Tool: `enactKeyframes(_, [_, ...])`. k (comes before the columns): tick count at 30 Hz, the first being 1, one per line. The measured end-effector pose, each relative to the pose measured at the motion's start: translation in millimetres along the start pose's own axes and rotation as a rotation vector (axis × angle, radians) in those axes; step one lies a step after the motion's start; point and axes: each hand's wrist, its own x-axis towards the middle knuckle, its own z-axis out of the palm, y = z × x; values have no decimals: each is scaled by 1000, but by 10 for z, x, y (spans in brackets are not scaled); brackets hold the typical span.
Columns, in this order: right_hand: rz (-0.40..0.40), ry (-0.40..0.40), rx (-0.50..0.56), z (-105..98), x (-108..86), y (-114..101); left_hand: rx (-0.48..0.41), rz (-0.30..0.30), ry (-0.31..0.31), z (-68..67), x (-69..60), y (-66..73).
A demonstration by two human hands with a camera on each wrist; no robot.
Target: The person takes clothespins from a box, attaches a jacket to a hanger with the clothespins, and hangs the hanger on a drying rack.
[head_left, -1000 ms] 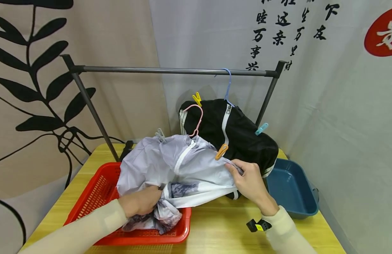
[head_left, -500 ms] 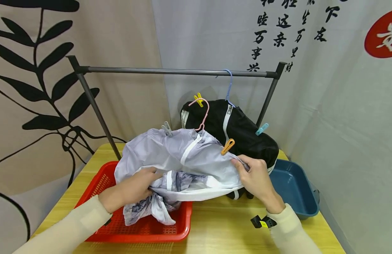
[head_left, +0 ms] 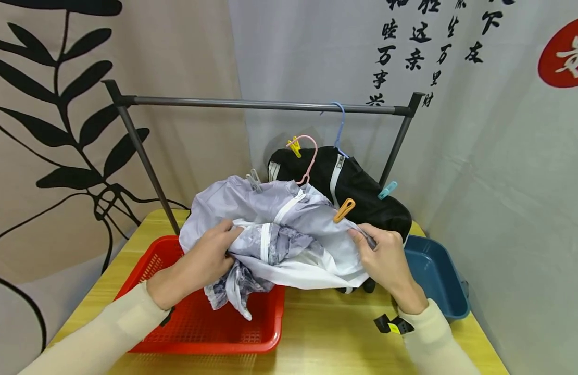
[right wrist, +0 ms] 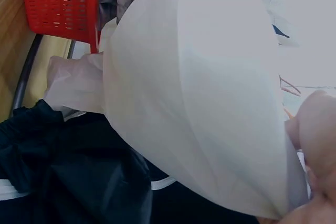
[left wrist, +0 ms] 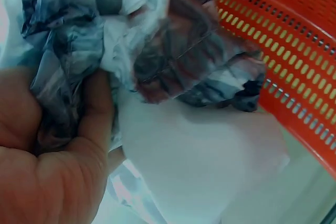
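Note:
A pale grey-lilac zip jacket with a smoky dark print hangs partly over the red basket. A pink hanger sticks up from its neck. A grey clothespin and an orange clothespin sit on its shoulders. My left hand grips bunched fabric at the jacket's front; in the left wrist view, dark printed cloth is between its thumb and fingers. At the jacket's right side, my right hand pinches the cloth edge. Pale cloth fills much of the right wrist view.
A black jacket with yellow and blue clothespins hangs by a blue hanger on the dark rack's rail. The red basket stands front left on the wooden table. A blue basin is at right.
The jacket has risen and shifted right, its hem lifting out of the basket. My left hand has moved up with the bunched cloth; my right hand has moved slightly right, still pinching the edge.

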Motion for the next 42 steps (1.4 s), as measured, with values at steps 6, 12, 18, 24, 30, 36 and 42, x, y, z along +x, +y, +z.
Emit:
enactKeyframes(6, [-23, 19, -19, -35, 68, -9, -19, -8, 97, 61, 98, 108])
enactKeyframes(12, [-37, 50, -33, -94, 175, -38, -82, -14, 163, 159, 281, 184])
enactKeyframes(18, [-58, 86, -66, -170, 215, -40, -86, 34, 203, 578, 513, 56])
enactKeyframes(24, [-85, 115, -91, -218, 274, -37, -153, 91, 229, 773, 740, 222])
enactKeyframes(30, [-83, 130, -106, -239, 339, -43, -168, 114, 203, 1045, 932, 295])
enactKeyframes(36, [-72, 111, -119, -210, 346, -21, -90, 107, 174, 1406, 1032, 127])
enactKeyframes(42, [-84, 102, -115, -138, 340, 26, -52, 36, -122, 1602, 1060, -37])
